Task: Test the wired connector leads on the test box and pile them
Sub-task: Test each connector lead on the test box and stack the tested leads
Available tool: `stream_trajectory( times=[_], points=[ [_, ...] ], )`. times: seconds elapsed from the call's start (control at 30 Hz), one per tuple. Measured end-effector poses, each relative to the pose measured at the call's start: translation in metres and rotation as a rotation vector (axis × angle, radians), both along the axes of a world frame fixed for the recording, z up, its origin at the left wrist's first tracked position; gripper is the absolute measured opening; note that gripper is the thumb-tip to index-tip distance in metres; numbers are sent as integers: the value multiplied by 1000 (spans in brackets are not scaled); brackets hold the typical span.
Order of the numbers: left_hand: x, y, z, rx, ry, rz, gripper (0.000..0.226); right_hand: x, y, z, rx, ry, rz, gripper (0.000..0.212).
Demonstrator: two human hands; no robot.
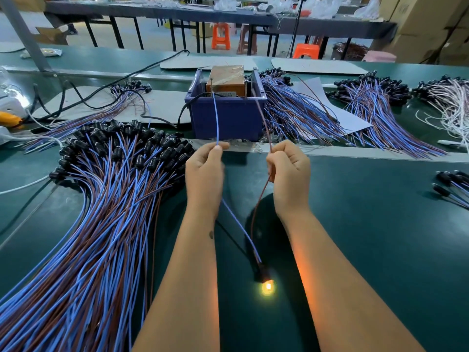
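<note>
Can't really see the wire tips touching inside the blue test box (pixel 226 117), but left hand (pixel 204 171) pinches the blue wire (pixel 216 118), right hand (pixel 289 171) the brown wire (pixel 261 115), bulb (pixel 267 287) glowing on the table (pixel 368 224) beside the big lead pile (pixel 101 199).

No legible text; label on test box (pixel 224 94) unreadable.
</note>
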State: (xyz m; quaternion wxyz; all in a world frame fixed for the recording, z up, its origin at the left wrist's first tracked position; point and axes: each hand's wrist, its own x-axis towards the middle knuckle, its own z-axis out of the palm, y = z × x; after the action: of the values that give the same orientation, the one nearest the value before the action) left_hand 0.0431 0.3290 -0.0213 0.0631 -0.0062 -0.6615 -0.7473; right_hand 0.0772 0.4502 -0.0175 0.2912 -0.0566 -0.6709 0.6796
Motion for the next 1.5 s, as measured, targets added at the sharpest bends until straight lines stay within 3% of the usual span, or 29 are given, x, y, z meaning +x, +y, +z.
stream_trajectory(
  times=[0.07, 0.2, 0.37, 0.5, 0.6, 0.7, 0.77, 0.87, 0.93, 1.03, 1.17, 1.3, 1.4, 1.5],
  points=[
    [3, 5, 5, 71, 5, -142, 26, -1, -1, 1, -30, 17, 65, 27],
    [7, 12, 7, 157, -61, -313, 23, -4, -11, -3, 98, -54, 172, 26],
    [4, 8, 5, 109, -79, -267, 27, -6, -12, -9, 131, -97, 298, 18],
    [1, 6, 2, 144, -78, -158, 30, -7, -6, -10, 121, -111, 248, 20],
    [-2, 6, 4, 321, -103, -129, 29, -7, -1, -10, 208, -135, 233, 33],
    [-3, 7, 5, 425, -119, -100, 28, -5, -7, -10, 322, -159, 398, 65],
    [-6, 5, 3, 441, -127, -47, 27, -4, -9, -9, 219, -109, 460, 65],
    [-10, 1, 0, 409, -128, 10, 22, -3, -4, -3, -146, 14, 519, 27],
    [-11, 1, -3, 381, -102, 22, 18, -5, 3, -2, -315, 63, 505, 24],
    [-8, 11, -3, 200, 18, -5, 16, -9, 14, -5, -377, 6, 301, 33],
    [5, 32, -12, -191, 192, -127, 23, -14, 37, -6, -76, -116, -109, 36],
    [43, 64, -5, -473, 473, -320, 8, -2, 69, 0, -86, -136, -177, 36],
    [76, 88, -1, -697, 781, -450, 33, 18, 104, -3, 248, -320, -254, 33],
    [105, 102, -11, -857, 955, -589, 19, 49, 148, -2, 712, -548, -261, 26]
  ],
)
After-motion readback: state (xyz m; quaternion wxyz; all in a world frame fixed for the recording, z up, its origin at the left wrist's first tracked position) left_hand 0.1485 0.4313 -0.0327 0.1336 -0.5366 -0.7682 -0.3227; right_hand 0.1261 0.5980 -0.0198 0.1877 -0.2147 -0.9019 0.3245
